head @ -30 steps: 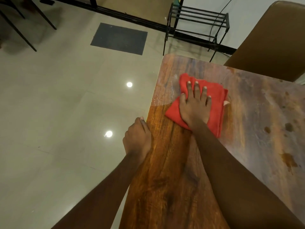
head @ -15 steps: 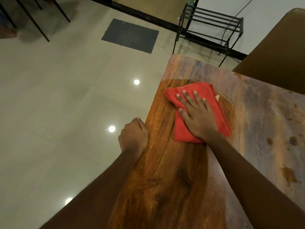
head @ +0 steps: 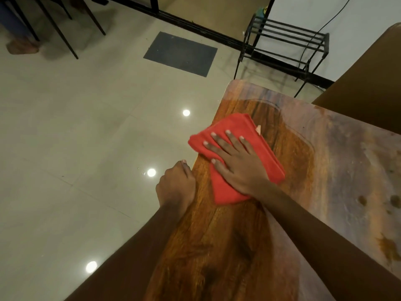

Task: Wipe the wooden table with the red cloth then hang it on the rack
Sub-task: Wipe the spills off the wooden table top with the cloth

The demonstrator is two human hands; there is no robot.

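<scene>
A folded red cloth [head: 240, 129] lies on the wooden table [head: 238, 246], its corner reaching over the table's left edge. My right hand [head: 235, 164] presses flat on the cloth with fingers spread and straight. My left hand [head: 176, 185] grips the table's left edge just below the cloth, fingers curled round the rim. The wood around the cloth looks dark and wet; the right part of the top is dull and spotted. A black metal rack [head: 286, 40] stands on the floor past the table's far end, by the wall.
A brown chair back [head: 368, 83] rises at the table's far right. A dark mat [head: 180, 53] lies on the glossy tiled floor [head: 86, 148] to the left. Thin black chair legs [head: 65, 29] stand at the top left. A cable hangs on the wall above the rack.
My right hand has slid the cloth from the far middle of the table toward me and to the left edge, leaving a dark wiped streak. The left hand stayed on the edge.
</scene>
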